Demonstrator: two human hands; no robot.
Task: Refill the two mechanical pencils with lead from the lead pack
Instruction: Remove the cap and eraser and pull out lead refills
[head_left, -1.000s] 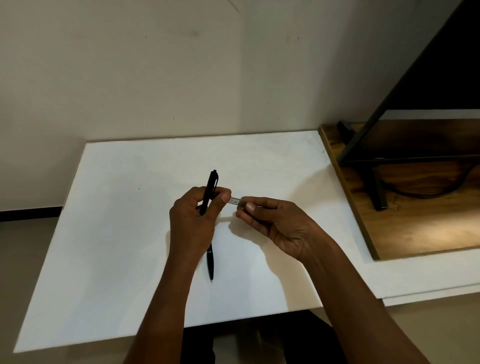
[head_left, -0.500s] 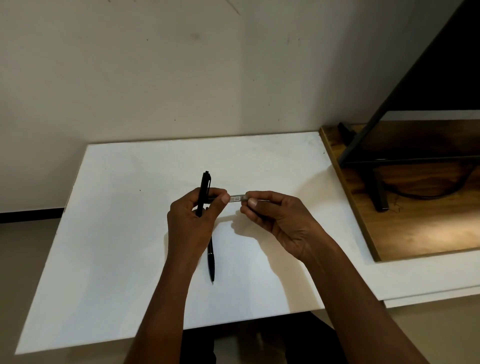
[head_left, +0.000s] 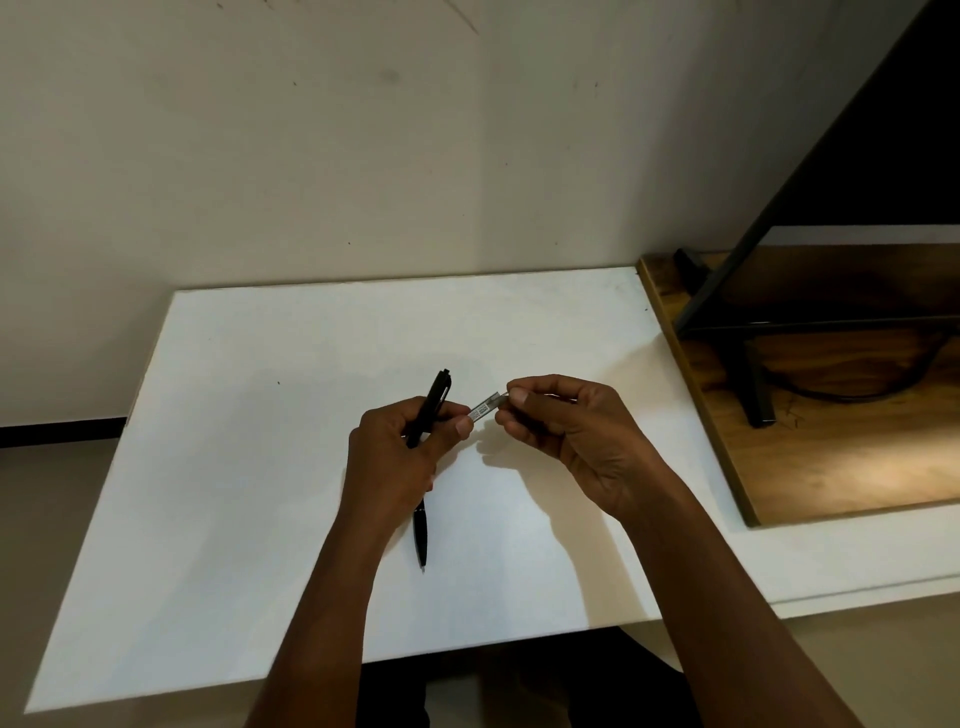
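My left hand (head_left: 395, 467) is closed around a black mechanical pencil (head_left: 435, 397), whose clip end sticks up and tilts to the right above my fingers. A small grey lead pack (head_left: 485, 406) spans the gap between my hands. The left thumb and forefinger pinch its left end, and the fingertips of my right hand (head_left: 576, 436) pinch its right end. A second black pencil (head_left: 421, 535) lies on the white table (head_left: 249, 415) with its tip toward me. Its upper part is hidden under my left hand.
A wooden board (head_left: 831, 467) lies along the table's right side, carrying a black metal stand (head_left: 753, 384) and a dark cable (head_left: 883, 384). A plain wall rises directly behind the table. The floor shows to the left.
My right hand has drawn a little to the right, so more of the lead pack shows between the hands. The held pencil now tilts further right. The pencil on the table has not moved.
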